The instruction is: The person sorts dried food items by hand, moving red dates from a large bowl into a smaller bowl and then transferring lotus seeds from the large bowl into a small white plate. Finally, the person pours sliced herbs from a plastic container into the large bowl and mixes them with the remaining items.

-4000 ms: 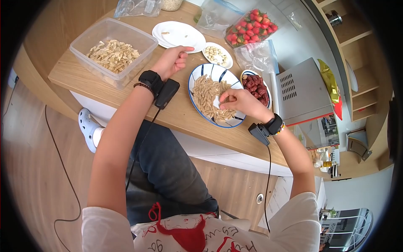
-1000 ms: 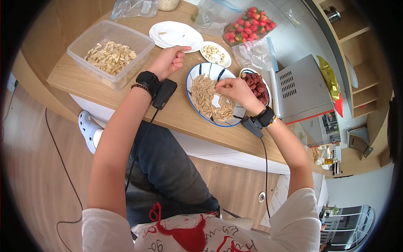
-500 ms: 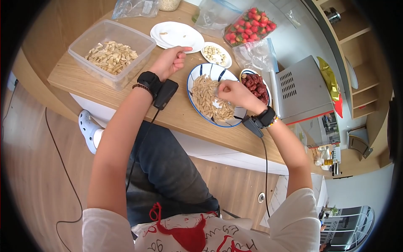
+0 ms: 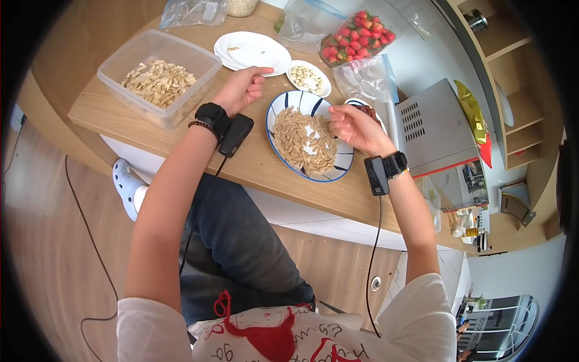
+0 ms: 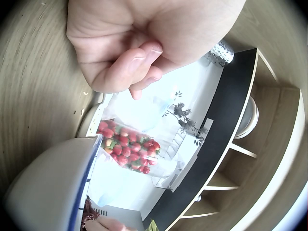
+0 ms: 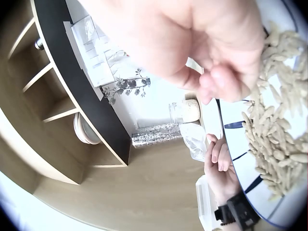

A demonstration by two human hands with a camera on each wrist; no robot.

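The left hand (image 4: 240, 90) hangs above the table between a clear plastic tub (image 4: 108, 78) of pale dried slices (image 4: 160, 83) and a blue-rimmed bowl (image 4: 278, 105). Its index finger points outward, the others are loosely bent, and nothing shows in it. Over the bowl's right edge is the right hand (image 4: 360, 131), fingers loosely bent, with no item visible in it. Pale elongated pieces (image 4: 295, 136) fill much of the bowl, with white patches between them. In the right wrist view the right hand (image 6: 207, 43) is beside these pieces (image 6: 276, 144).
White plates (image 4: 253, 51) and a small dish (image 4: 322, 78) of pale round pieces stand behind. Strawberries (image 4: 359, 39), clear bags (image 4: 362, 78) and partly hidden dark red fruit (image 4: 369, 111) are near a grey appliance (image 4: 431, 127). Cables run from both wrist devices.
The right hand has moved right from over the middle of the bowl to its edge and turned, now covering much of the dark red fruit. The left hand stays nearly still.
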